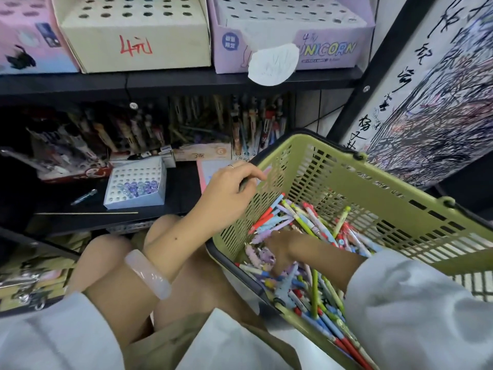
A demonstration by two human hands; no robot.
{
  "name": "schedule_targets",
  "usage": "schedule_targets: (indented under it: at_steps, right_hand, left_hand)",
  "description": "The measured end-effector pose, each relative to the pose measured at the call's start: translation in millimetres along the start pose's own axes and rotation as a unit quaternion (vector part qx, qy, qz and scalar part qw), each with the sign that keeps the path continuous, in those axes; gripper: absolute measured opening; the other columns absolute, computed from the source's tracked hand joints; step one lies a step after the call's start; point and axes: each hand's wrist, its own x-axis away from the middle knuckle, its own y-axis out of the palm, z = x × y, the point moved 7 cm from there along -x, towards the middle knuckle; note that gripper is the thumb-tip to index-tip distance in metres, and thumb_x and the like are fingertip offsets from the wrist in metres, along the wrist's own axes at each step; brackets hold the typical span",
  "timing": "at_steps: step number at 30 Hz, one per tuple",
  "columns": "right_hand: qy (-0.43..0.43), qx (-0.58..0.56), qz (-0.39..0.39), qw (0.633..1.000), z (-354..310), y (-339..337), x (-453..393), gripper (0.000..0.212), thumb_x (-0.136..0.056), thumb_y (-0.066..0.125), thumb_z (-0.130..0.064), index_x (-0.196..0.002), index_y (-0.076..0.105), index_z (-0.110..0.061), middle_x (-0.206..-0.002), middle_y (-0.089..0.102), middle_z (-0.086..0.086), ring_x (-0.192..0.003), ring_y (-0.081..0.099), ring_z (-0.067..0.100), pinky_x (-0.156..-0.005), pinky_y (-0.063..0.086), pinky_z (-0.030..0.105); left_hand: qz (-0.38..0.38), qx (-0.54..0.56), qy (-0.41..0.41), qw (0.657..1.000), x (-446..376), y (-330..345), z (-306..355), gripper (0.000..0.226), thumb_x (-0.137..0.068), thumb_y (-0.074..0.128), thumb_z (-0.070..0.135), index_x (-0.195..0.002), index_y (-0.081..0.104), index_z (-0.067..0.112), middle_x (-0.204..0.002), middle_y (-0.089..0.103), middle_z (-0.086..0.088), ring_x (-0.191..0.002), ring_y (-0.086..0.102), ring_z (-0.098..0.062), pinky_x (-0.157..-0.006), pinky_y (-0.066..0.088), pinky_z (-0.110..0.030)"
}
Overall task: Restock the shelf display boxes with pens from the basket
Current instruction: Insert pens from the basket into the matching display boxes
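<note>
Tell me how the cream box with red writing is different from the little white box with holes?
The cream box sits on the upper shelf; the little white box sits on the lower shelf. The cream box looks much bigger. Its holes all look empty, while the little white box has clear and purple pen tops poking out along its lower rows. Only the cream box has red writing on its front. Both have tops full of round holes for pens.

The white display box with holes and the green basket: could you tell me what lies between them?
The left hand, gripping the green basket rim, right of the display box, in the head view.
</note>
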Motion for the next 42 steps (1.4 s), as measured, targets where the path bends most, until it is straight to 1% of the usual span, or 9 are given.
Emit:
schedule_targets:
  at_steps: [3,6,12,20,23,26,30,38,42]
  right_hand:
    - [-0.006,0.05,0.009,0.999,-9,10,-4,0.058,-0.085,0.056,-0.052,-0.123,0.054,-0.008,-0.132,0.048,0.013,-0.117,0.048,0.03,-0.095,0.044,0.041]
    - [-0.015,0.058,0.016,0.998,-13,8,-8,0.066,-0.085,0.058,-0.051,-0.133,0.044,-0.009,-0.14,0.04,0.014,-0.129,0.036,0.033,-0.106,0.033,0.046]
    - [-0.056,0.04,0.046,0.997,-20,2,-8,0.073,-0.083,0.066,-0.034,-0.141,0.032,-0.006,-0.141,0.039,0.015,-0.126,0.041,0.032,-0.101,0.04,0.043]
    - [-0.051,-0.003,-0.049,0.997,-23,16,-15,0.068,-0.084,0.064,-0.038,-0.14,0.036,-0.009,-0.129,0.055,0.009,-0.109,0.056,0.026,-0.089,0.049,0.034]
    - [-0.064,-0.042,-0.021,0.997,-22,12,-12,0.065,-0.082,0.067,-0.034,-0.135,0.038,-0.01,-0.12,0.057,0.01,-0.095,0.056,0.024,-0.076,0.048,0.032]
    - [-0.081,-0.077,-0.001,0.994,-21,15,-9,0.062,-0.083,0.067,-0.029,-0.134,0.039,-0.009,-0.122,0.055,0.013,-0.106,0.055,0.03,-0.086,0.049,0.038]
    - [-0.105,-0.091,0.018,0.99,-22,18,-6,0.052,-0.082,0.066,-0.02,-0.128,0.045,-0.01,-0.116,0.058,0.014,-0.1,0.058,0.031,-0.082,0.05,0.036]
    - [-0.08,-0.053,0.135,0.986,-7,9,8,0.045,-0.083,0.063,-0.026,-0.123,0.046,-0.014,-0.1,0.062,0.013,-0.087,0.06,0.031,-0.062,0.04,0.029]
    - [-0.049,-0.204,0.236,0.949,29,-24,35,0.018,-0.084,0.063,-0.018,-0.095,0.049,-0.015,-0.078,0.058,0.004,-0.072,0.056,0.025,-0.059,0.042,0.032]
  left_hand:
    - [0.004,0.005,-0.002,1.0,0,0,-1,0.022,-0.094,0.046,0.008,-0.098,0.065,0.017,-0.102,0.063,-0.01,-0.092,0.056,-0.022,-0.084,0.039,-0.027]
    - [0.006,0.014,-0.002,1.0,0,0,0,0.022,-0.094,0.046,0.008,-0.098,0.065,0.018,-0.102,0.063,-0.008,-0.092,0.056,-0.021,-0.081,0.038,-0.02]
    - [0.01,0.009,0.006,1.0,1,0,2,0.022,-0.094,0.045,0.007,-0.099,0.065,0.015,-0.103,0.062,-0.005,-0.096,0.055,-0.015,-0.081,0.036,-0.013]
    - [0.017,0.007,0.017,1.0,3,-1,3,0.023,-0.094,0.045,0.005,-0.1,0.066,0.011,-0.103,0.062,-0.005,-0.09,0.052,-0.01,-0.077,0.034,-0.008]
    - [0.012,-0.002,0.026,1.0,3,0,5,0.023,-0.094,0.044,0.005,-0.101,0.066,0.01,-0.103,0.06,-0.001,-0.092,0.051,-0.006,-0.076,0.031,-0.001]
    - [0.007,-0.007,0.033,0.999,3,0,5,0.023,-0.094,0.044,0.005,-0.102,0.065,0.009,-0.103,0.058,0.001,-0.087,0.047,0.003,-0.076,0.028,0.002]
    - [0.001,-0.002,0.033,0.999,2,0,4,0.023,-0.095,0.043,0.005,-0.102,0.065,0.008,-0.101,0.056,0.005,-0.085,0.048,0.01,-0.074,0.028,0.003]
    - [-0.004,-0.014,0.038,0.999,2,-1,5,0.024,-0.095,0.042,0.005,-0.103,0.064,0.008,-0.106,0.058,0.001,-0.086,0.048,0.001,-0.075,0.03,0.0]
    - [-0.005,-0.038,0.039,0.998,1,1,8,0.023,-0.094,0.042,0.005,-0.103,0.064,0.007,-0.102,0.055,0.002,-0.085,0.045,-0.005,-0.071,0.028,0.0]
